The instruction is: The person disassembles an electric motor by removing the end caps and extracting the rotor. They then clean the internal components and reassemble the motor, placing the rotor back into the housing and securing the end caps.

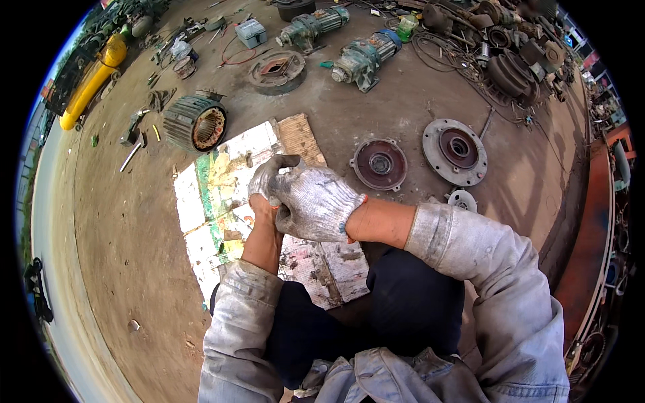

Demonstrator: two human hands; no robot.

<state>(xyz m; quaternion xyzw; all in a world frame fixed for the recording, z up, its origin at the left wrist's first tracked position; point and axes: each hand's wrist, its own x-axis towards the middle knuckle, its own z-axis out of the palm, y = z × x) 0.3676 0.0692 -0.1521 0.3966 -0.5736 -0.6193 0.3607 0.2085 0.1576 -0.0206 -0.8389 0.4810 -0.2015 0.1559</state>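
Note:
Both my hands wear dirty white knit work gloves and meet in front of my knees, above a flattened cardboard sheet (pixel 191 208). My right hand (pixel 319 201) reaches across from the right, its fingers closed on the glove of my left hand near the wrist. My left hand (pixel 261 180) is partly covered by it. Dark, stained glove fingers show at the top of the pair, but how the left fingers are bent is hidden. Orange edging shows at the glove cuffs. No tool or part is visible in either hand.
A finned motor housing (pixel 195 124) lies left of the cardboard. To the right are a reddish-brown end cover (pixel 379 164) and a grey round flange (pixel 455 152). Farther off stand two green geared motors (pixel 366 59) (pixel 312 28), a ring-shaped casting (pixel 277 72) and heaped scrap parts (pixel 514 74).

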